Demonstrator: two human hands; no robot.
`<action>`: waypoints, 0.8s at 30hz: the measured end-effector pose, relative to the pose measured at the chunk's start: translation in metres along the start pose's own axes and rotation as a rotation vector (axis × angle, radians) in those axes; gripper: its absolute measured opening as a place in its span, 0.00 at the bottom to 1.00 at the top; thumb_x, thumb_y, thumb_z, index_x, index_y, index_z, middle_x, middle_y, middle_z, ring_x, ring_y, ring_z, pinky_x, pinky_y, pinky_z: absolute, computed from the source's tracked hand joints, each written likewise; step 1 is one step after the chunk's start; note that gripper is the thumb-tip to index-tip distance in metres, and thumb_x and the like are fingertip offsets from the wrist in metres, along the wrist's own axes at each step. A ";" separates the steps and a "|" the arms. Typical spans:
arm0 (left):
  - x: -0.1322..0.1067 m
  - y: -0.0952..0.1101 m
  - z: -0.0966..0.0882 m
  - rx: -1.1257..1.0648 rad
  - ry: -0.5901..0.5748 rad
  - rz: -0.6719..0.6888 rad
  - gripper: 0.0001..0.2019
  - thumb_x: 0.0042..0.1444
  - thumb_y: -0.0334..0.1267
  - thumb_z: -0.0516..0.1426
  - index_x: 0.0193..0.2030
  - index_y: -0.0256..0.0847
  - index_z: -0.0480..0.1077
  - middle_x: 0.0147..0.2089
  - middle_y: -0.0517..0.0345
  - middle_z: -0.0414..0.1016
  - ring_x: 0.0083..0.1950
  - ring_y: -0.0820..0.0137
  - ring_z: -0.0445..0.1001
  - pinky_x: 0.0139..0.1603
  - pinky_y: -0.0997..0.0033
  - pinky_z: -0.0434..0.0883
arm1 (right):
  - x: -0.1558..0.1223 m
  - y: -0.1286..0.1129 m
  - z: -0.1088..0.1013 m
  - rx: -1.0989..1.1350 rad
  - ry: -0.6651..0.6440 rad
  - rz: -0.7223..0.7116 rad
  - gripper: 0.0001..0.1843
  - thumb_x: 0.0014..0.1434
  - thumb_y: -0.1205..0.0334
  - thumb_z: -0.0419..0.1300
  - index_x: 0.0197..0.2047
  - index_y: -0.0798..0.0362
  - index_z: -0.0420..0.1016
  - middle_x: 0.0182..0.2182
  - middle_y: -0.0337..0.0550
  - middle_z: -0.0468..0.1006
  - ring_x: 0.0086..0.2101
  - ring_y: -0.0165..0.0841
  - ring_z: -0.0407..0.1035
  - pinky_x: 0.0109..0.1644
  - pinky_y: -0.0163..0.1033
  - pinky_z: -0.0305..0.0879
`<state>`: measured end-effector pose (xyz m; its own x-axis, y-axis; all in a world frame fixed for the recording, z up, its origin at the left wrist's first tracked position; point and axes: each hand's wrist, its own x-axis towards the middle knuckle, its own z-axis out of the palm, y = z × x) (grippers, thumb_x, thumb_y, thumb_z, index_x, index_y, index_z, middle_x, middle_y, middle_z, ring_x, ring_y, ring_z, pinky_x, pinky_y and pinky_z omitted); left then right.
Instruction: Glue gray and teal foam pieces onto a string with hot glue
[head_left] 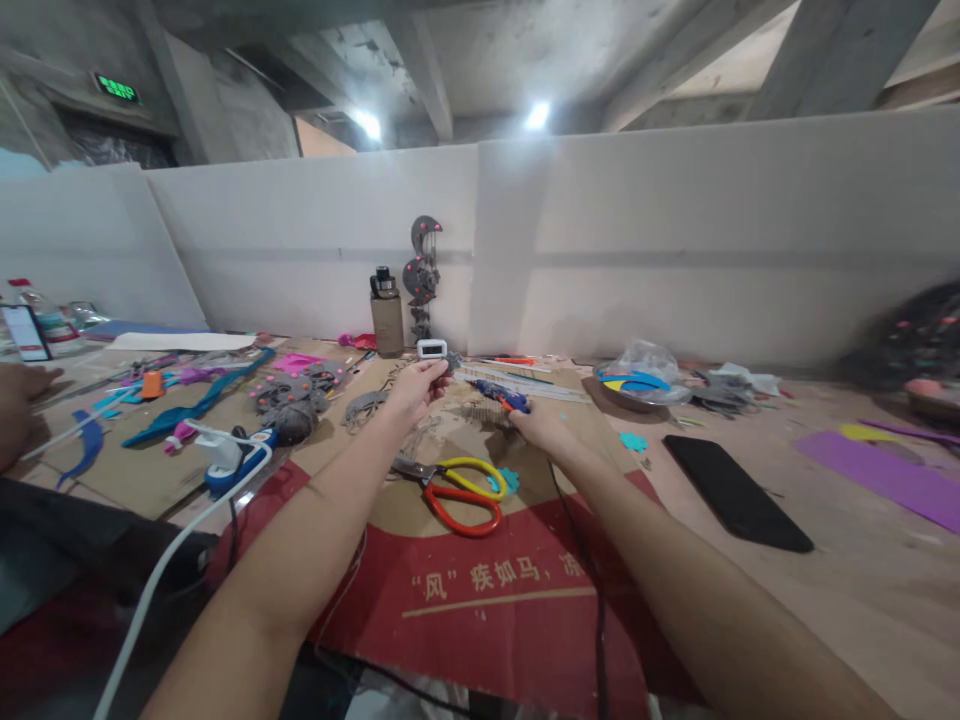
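My left hand [416, 386] is stretched out over the cardboard, its fingers pinched on a small dark grey piece [450, 361] held just above the table. My right hand [536, 424] is closed round a blue glue gun [501, 396] with an orange tip, whose nozzle points left toward that piece. The gun's black cord [583, 560] runs back along my right forearm. Scissors [457, 490] with yellow and red handles lie on the cardboard between my arms.
A black phone [735, 492] lies right of my arm, purple sheet [885, 470] beyond. A bottle [387, 312] and grey hanging ornament [421, 275] stand against the white partition. Blue and grey craft scraps, a power strip [232, 462] and another person's hand [19, 395] are left.
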<state>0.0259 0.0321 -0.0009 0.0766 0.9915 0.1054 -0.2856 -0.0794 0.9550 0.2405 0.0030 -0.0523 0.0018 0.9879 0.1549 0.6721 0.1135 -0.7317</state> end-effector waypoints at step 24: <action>-0.003 -0.013 -0.008 0.017 -0.023 0.024 0.09 0.44 0.35 0.62 0.22 0.34 0.66 0.21 0.62 0.65 0.18 0.83 0.58 0.17 0.83 0.55 | -0.056 -0.063 -0.012 0.379 0.062 -0.158 0.17 0.52 0.62 0.49 0.47 0.48 0.62 0.35 0.44 0.72 0.27 0.31 0.64 0.31 0.36 0.64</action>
<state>0.0216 0.0306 -0.0157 0.0916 0.9867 0.1345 -0.2712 -0.1052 0.9568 0.2068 -0.0611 -0.0066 -0.0275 0.9483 0.3162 0.3471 0.3057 -0.8866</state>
